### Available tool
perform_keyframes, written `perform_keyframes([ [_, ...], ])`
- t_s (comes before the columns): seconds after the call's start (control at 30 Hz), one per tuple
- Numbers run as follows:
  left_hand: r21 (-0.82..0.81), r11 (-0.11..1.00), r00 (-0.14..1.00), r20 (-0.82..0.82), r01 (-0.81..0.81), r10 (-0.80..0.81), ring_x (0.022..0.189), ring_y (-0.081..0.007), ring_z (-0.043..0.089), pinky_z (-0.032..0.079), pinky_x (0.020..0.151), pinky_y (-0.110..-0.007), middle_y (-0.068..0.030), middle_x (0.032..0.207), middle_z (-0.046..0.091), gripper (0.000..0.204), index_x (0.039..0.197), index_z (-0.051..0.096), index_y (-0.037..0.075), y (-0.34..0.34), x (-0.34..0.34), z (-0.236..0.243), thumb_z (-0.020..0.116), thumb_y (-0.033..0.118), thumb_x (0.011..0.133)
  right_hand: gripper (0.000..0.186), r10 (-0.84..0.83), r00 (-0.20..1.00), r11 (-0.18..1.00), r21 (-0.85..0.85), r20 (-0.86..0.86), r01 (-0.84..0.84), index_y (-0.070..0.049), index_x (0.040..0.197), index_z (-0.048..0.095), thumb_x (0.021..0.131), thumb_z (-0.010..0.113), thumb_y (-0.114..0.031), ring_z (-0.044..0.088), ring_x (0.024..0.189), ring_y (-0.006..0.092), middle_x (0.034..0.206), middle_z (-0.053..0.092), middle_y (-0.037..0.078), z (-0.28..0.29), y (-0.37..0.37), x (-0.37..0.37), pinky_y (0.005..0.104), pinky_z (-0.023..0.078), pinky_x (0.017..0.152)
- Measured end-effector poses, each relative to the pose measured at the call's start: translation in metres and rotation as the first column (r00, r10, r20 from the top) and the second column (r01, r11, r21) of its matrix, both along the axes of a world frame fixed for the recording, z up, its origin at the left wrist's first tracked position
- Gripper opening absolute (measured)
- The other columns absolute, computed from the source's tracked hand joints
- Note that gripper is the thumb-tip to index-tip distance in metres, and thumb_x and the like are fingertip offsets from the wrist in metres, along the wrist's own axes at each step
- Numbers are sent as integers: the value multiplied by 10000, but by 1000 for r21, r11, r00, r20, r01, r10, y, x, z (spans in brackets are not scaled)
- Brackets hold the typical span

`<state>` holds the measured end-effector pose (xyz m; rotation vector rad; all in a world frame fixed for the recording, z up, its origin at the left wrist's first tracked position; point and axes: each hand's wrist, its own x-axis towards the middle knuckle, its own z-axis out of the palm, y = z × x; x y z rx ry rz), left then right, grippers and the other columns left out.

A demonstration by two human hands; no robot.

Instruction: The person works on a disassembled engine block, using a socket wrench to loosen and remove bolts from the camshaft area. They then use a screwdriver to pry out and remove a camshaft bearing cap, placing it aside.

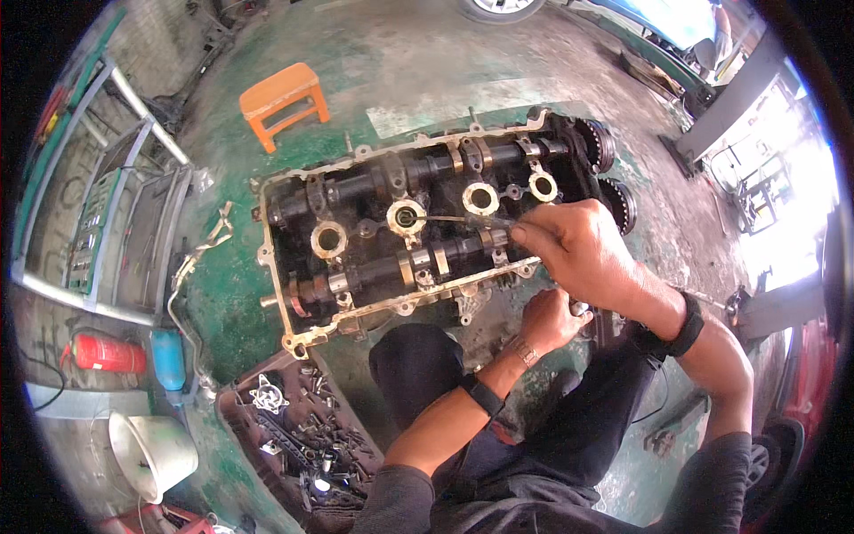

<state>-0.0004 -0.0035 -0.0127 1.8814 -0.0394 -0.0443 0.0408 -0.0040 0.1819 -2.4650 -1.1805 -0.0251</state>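
Observation:
An engine cylinder head (391, 309) with two dark camshafts (356, 190) and several round spark plug tubes (328, 240) lies in front of me. My right hand (578, 249) hovers over its right half, fingers pinched on a thin metal rod (442, 218). The rod points left, its tip at the second tube from the left (406, 216); how deep it reaches cannot be told. Below the near edge, my left hand (556, 320) is closed beside my knee. A pale rounded end pokes out of that fist; the rest is hidden.
A brown tray (236, 409) of loose bolts and parts stands at the lower left. Farther left are a fire extinguisher (108, 353), a blue bottle (167, 359) and a white bucket (173, 454). An orange stool (283, 93) stands beyond the cylinder head, a lift post (734, 102) far right.

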Motion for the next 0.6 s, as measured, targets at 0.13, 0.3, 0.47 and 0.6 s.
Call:
perform_keyframes([
  [0.13, 11, 997, 989, 127, -78, 76, 863, -390, 670, 522, 758, -498, -184, 880, 706, 361, 946, 689, 44, -2, -1, -1, 816, 309, 736, 279, 12, 999, 999, 39, -31, -10, -38, 793, 684, 898, 643, -293, 658, 714, 403, 708, 643, 210, -9, -1, 2, 486, 530, 665],
  [0.3, -69, 985, 940, 293, -160, 174, 811, -397, 671, 519, 715, -500, -178, 828, 708, 320, 886, 702, 49, -8, 1, -15, 795, 326, 757, 289, -16, 995, 995, 91, -99, 25, -27, 817, 694, 909, 635, -294, 658, 718, 409, 722, 645, 219, -14, -1, 0, 475, 530, 665],
  [0.47, -129, 977, 905, 371, -171, 208, 802, -415, 666, 500, 684, -524, -182, 814, 707, 335, 888, 706, 60, -12, 5, -27, 756, 376, 790, 231, -19, 985, 990, 132, -173, 43, 15, 895, 688, 925, 652, -212, 538, 604, 256, 683, 595, 193, -23, -3, -6, 385, 473, 578],
  [0.6, -114, 972, 918, 321, -205, 231, 819, -416, 665, 496, 684, -535, -191, 844, 708, 355, 944, 702, 79, -16, 7, -31, 742, 396, 791, 287, -42, 985, 990, 125, -165, 63, -20, 856, 690, 927, 617, -287, 654, 748, 409, 790, 660, 211, -34, -6, -8, 456, 527, 661],
])
